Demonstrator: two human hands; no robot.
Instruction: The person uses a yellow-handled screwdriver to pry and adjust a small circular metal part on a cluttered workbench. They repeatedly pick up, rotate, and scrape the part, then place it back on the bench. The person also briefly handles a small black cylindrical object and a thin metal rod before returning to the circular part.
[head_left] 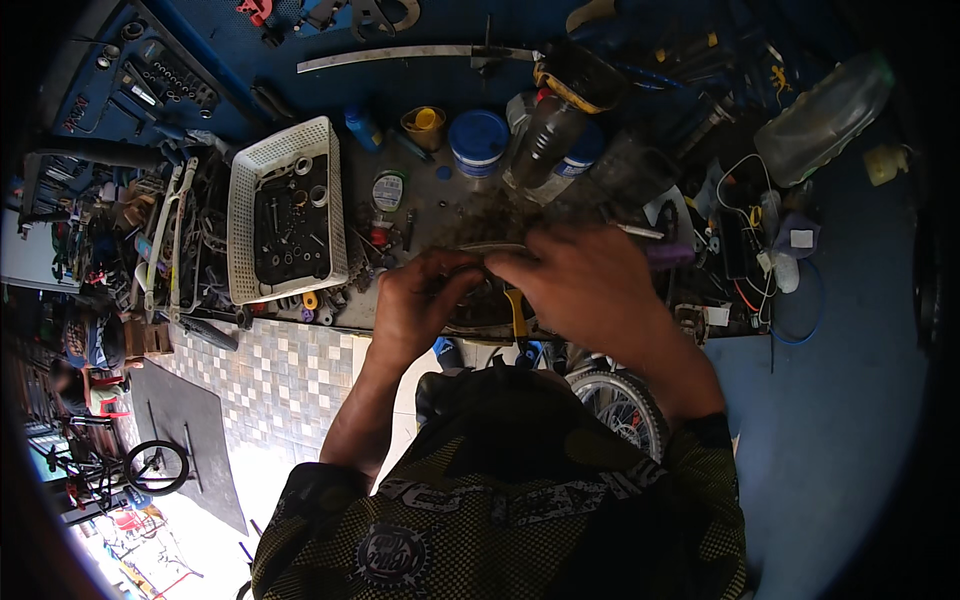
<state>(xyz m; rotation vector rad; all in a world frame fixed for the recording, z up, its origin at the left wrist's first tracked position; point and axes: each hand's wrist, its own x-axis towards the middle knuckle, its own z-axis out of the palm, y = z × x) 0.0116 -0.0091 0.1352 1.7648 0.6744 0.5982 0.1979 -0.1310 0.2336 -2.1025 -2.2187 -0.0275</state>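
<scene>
My left hand [415, 302] and my right hand [590, 275] meet over the front of the workbench, fingertips pinched close together. Whatever lies between them is too small and dark to make out. Below them sits a round, shallow dish [465, 326] with a pale rim, mostly covered by the hands. A tool with a yellow handle [517, 312] shows just under my right fingers, at the bench's front edge. Beyond the fingers, the bench top is dark with dirt.
To the left stands a white plastic basket [240, 240] of small metal parts and tools. Behind are a green-labelled bottle [387, 190], a blue-lidded tub [478, 140] and a dark bottle [548, 135]. Cables and a purple item [670, 255] lie right. A bicycle wheel [620, 405] stands below the bench.
</scene>
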